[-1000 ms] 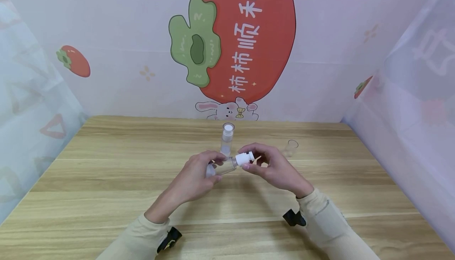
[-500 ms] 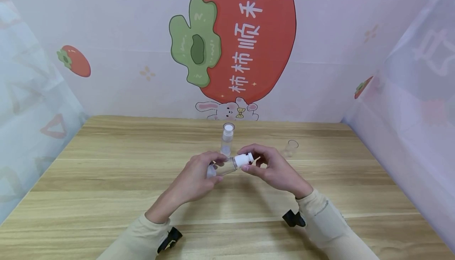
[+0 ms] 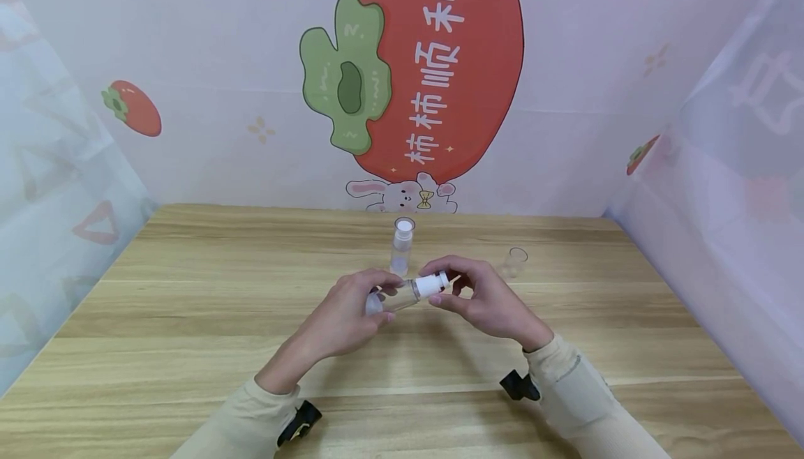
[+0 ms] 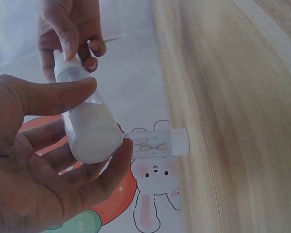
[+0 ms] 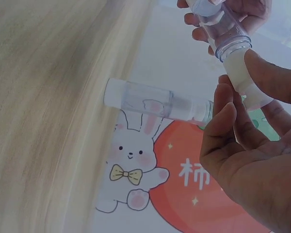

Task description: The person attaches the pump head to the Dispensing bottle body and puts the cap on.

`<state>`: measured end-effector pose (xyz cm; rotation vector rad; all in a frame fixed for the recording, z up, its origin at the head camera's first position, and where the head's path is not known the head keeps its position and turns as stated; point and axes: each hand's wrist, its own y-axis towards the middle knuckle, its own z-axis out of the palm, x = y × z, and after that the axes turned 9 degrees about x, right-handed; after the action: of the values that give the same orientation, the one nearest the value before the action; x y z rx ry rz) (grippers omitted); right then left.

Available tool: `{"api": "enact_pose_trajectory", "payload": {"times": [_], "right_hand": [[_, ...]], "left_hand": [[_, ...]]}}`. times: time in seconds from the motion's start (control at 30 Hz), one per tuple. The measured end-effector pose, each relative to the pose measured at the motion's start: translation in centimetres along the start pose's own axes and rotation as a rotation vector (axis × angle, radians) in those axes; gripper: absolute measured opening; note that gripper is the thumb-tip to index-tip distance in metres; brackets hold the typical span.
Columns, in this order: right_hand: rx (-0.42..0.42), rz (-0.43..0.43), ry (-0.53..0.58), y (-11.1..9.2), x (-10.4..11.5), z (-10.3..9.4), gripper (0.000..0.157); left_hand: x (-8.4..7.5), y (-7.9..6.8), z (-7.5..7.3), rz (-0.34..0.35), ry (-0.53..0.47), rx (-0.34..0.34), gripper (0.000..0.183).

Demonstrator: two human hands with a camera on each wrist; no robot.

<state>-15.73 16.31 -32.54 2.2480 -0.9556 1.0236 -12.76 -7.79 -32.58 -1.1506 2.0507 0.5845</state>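
Observation:
Between both hands a clear pump bottle [image 3: 400, 296] is held tilted above the table, its white base toward the left. My left hand [image 3: 354, 309] grips the body near that base [image 4: 94, 133], thumb on one side and fingers on the other. At the other end, my right hand [image 3: 474, 298] pinches the white pump head [image 3: 430, 284] between thumb and fingers. The pump head sits against the bottle's neck [image 5: 233, 46] in the right wrist view. Just behind, a second clear bottle [image 3: 401, 246] with a white pump and clear cap stands upright.
A clear cap [image 3: 516, 261] stands on the wooden table [image 3: 251, 257] behind the right hand. Printed cloth [image 3: 220, 138] rises along the table's back edge and both sides. Black wrist cameras [image 3: 520, 385] are strapped under the sleeves.
Both hands stay in nearly the same place on the bottle. The right fingers and the white pump head have shifted very slightly.

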Motion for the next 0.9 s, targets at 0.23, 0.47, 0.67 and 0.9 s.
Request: {"api": "enact_pose_trajectory", "payload": {"times": [0.23, 0.47, 0.67, 0.9], "right_hand": [[-0.006, -0.016, -0.021, -0.03, -0.03, -0.01, 0.032], [0.005, 0.008, -0.025, 0.03, -0.01, 0.00, 0.026], [0.010, 0.054, -0.039, 0.10, 0.00, 0.15, 0.014], [0.006, 0.108, -0.072, 0.17, 0.19, 0.28, 0.012]], "left_hand": [[0.04, -0.01, 0.05, -0.001, 0.012, -0.004, 0.040], [0.13, -0.03, 0.16, 0.039, 0.039, -0.034, 0.040], [0.11, 0.01, 0.36, 0.067, 0.063, -0.068, 0.040], [0.21, 0.07, 0.54, 0.088, 0.071, -0.090, 0.041]]}}
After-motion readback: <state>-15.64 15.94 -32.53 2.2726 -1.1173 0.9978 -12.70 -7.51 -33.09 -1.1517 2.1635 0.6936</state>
